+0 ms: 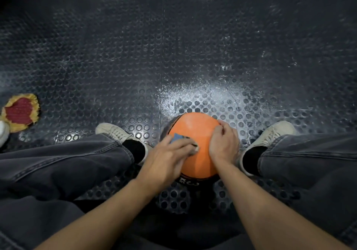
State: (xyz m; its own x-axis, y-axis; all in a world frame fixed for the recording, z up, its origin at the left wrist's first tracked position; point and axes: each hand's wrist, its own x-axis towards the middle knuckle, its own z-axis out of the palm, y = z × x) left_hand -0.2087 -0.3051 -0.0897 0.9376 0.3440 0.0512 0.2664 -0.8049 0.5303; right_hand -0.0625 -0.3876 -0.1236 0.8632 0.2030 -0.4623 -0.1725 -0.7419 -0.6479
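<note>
Down on the studded rubber floor [135, 56], the orange medicine ball [195, 131] sat right between the person's two feet, with the left sneaker [114, 131] off to its left and the right sneaker [274, 133] off to its right. A black band ran round the near side of the ball, and the marking "3 KG" [190, 182] showed on it.

The left hand [168, 157] lay on the left face of the ball with its fingers fairly straight and close together, pressing a blue cloth [176, 137] flat against the orange skin. A blue corner poked out past the knuckles, and a pale scrap showed by the fingertips.

The right hand [224, 145] was draped over the right shoulder of the ball, palm on it, with its fingers bent and bunched at the top edge, gripping the ball.

Just beyond the ball, the floor carried a pale, speckled, wet-looking patch [193, 93]. Well away to the ball's left lay a red and yellow rag [20, 112], crumpled on the floor. Dark denim trouser legs [67, 159] framed the ball on both sides.
</note>
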